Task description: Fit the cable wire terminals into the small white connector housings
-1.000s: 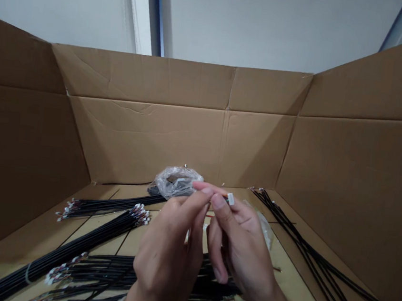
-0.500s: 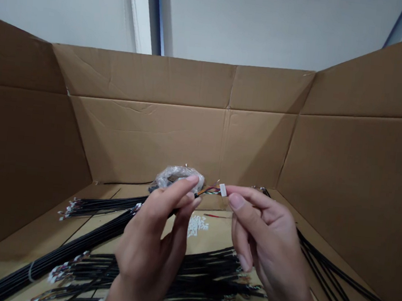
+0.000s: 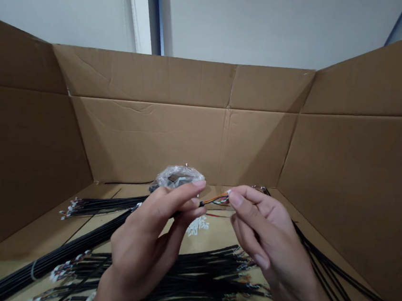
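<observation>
- Left hand [image 3: 146,245] is clamping a black cable [image 3: 201,203] by its sheath end between the fingertips, the palm curving open beneath.
- Right hand [image 3: 268,229] is facing it, slightly apart, thumb and index finger pinching a small white connector [image 3: 229,192] and mostly hiding it.
- Coloured wires [image 3: 213,199] are bridging the space between the hands, running from sheath to connector, so this end is apparently joined; whether every wire is seating fully, I cannot tell.
- Loose cables [image 3: 206,271] are lying below, coloured strands showing at their right ends without any clear connector, so these are seemingly remaining unfitted.
- White pieces [image 3: 198,226] are lying piled beyond those cables.
- One tied bundle [image 3: 68,247] is resting on the left.
</observation>
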A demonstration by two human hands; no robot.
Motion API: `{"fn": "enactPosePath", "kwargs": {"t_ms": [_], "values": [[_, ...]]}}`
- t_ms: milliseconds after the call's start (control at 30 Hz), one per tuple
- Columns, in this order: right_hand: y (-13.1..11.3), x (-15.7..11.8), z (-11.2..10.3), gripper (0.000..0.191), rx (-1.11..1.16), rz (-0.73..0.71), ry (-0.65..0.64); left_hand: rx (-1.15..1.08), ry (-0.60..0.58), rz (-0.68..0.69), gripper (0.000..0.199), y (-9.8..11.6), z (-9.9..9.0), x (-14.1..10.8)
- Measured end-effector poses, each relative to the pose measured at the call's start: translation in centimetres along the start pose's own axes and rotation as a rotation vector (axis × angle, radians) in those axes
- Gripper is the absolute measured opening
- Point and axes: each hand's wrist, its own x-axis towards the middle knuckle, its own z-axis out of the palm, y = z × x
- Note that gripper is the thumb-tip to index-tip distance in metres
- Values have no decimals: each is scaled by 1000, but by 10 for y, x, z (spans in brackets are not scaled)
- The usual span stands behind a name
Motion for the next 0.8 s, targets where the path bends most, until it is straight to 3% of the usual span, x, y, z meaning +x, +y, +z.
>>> {"fn": "enactPosePath", "kwargs": {"t_ms": [267, 567, 800], "values": [[-2, 5, -1, 30, 82, 52, -99, -45, -86, 2, 35, -11, -8, 2], [0, 7, -2, 25, 77, -8, -67, -90, -84, -20, 41, -13, -9, 2], [-3, 1, -1, 19, -120, -71, -60, -128, -34, -136, 50, -12, -11, -4]]}}
